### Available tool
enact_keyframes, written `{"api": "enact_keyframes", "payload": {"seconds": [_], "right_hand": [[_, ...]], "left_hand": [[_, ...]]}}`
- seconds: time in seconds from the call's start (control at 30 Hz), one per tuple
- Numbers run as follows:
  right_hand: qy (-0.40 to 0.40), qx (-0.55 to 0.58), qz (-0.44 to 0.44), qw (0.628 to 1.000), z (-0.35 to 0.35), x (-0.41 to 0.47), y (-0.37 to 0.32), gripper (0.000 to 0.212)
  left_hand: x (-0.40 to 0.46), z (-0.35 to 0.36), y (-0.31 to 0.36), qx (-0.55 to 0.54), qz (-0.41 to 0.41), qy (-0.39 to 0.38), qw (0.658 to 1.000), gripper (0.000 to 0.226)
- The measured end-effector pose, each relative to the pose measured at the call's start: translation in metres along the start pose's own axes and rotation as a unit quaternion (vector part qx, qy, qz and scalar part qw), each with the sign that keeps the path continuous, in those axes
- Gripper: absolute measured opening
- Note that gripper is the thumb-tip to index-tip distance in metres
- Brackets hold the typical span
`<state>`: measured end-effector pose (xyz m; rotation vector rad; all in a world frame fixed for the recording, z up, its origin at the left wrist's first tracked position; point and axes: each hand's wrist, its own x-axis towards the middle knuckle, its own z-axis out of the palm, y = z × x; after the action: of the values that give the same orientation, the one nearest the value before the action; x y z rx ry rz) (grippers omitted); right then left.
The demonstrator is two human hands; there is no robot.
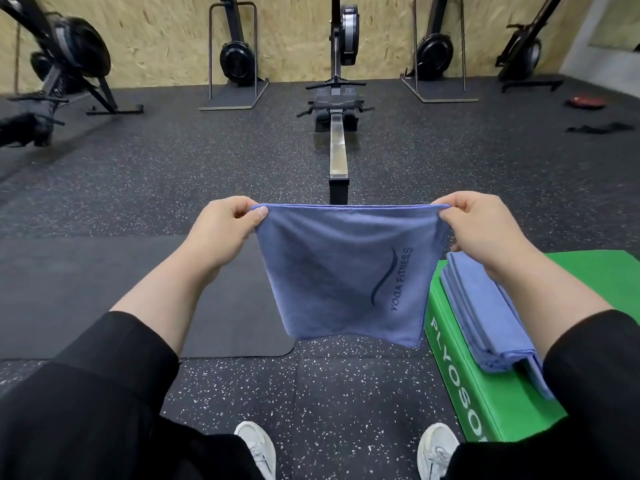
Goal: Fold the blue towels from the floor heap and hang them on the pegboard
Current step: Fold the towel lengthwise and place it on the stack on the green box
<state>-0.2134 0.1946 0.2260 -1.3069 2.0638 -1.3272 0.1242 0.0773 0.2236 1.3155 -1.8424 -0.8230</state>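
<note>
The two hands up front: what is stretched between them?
In the head view, a blue towel printed YOGA FITNESS hangs between the left hand and right hand, each pinching a top corner.

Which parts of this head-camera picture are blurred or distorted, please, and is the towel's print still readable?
Head view: the held blue towel is sharp and its YOGA FITNESS print reads; the rowing machine at far left smears; the wall line bows with wide-angle distortion; lighting is even, without glare.

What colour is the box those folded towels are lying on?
The box is bright green with white lettering, seen in the head view.
</note>
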Motion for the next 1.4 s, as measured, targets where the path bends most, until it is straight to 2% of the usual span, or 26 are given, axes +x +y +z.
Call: {"api": "enact_keyframes", "payload": {"seconds": [0.17,0.23,0.3,0.33,0.4,0.47,0.5,0.53,0.6,0.7,0.8,0.9,0.97,1.03,1.13,1.2,1.3,1.4], "right_hand": [[-0.011,-0.090,0.012,0.996,0.000,0.003,0.004,0.027],[-0.034,-0.137,0.023,0.990,0.002,0.004,0.005,0.025],[-0.075,-0.158,0.023,0.984,0.009,0.003,0.003,0.019],[-0.103,-0.154,0.010,0.983,0.013,0.003,0.001,0.023],[-0.171,-0.114,-0.037,0.978,0.026,0.000,-0.007,0.043],[-0.242,-0.049,-0.057,0.967,0.043,-0.003,-0.017,0.059],[-0.269,-0.020,-0.060,0.961,0.052,-0.003,-0.019,0.060],[-0.284,0.006,-0.060,0.957,0.061,-0.002,-0.020,0.054],[-0.297,0.054,-0.064,0.951,0.074,0.002,-0.019,0.028],[-0.292,0.061,-0.079,0.951,0.080,0.004,-0.019,0.004],[-0.275,0.057,-0.084,0.956,0.083,0.006,-0.018,0.028],[-0.230,0.072,-0.101,0.965,0.079,0.008,-0.021,0.025],[-0.197,0.121,-0.085,0.969,0.075,0.011,-0.019,0.022],[-0.168,0.127,-0.085,0.974,0.068,0.014,-0.016,0.024],[-0.120,0.082,-0.109,0.983,0.057,0.019,-0.008,0.024],[-0.094,0.068,-0.108,0.987,0.048,0.021,-0.002,0.019],[-0.075,0.061,-0.083,0.992,0.039,0.023,0.008,0.025],[-0.052,0.023,-0.082,0.995,0.033,0.023,0.016,0.022]], "left_hand": [[-0.003,0.014,0.014,-0.138,0.004,-0.005,0.990,0.016],[-0.001,0.022,0.022,-0.134,0.023,-0.010,0.991,0.016],[0.002,0.032,0.029,-0.076,0.053,-0.028,0.995,0.017],[0.002,0.039,0.033,-0.035,0.071,-0.042,0.996,0.016],[0.001,0.055,0.045,0.048,0.118,-0.072,0.989,0.015],[-0.001,0.074,0.055,0.090,0.153,-0.106,0.978,0.013],[0.000,0.081,0.057,0.098,0.162,-0.121,0.974,0.011],[0.001,0.088,0.059,0.098,0.164,-0.129,0.973,0.010],[0.006,0.095,0.059,0.085,0.157,-0.126,0.976,0.010],[0.009,0.099,0.057,0.033,0.139,-0.112,0.983,0.016],[0.007,0.099,0.052,-0.113,0.061,-0.099,0.987,0.020],[0.002,0.099,0.043,-0.180,-0.012,-0.208,0.961,0.032],[-0.005,0.102,0.034,-0.151,-0.020,-0.279,0.948,0.040],[-0.012,0.108,0.027,-0.073,-0.019,-0.291,0.954,0.034],[-0.011,0.108,0.019,0.061,-0.008,-0.257,0.965,0.018],[-0.005,0.099,0.012,0.128,-0.011,-0.221,0.967,0.027],[0.007,0.080,-0.004,0.184,-0.032,-0.178,0.966,0.025],[0.013,0.066,-0.019,0.229,-0.027,-0.136,0.964,0.023]]}}
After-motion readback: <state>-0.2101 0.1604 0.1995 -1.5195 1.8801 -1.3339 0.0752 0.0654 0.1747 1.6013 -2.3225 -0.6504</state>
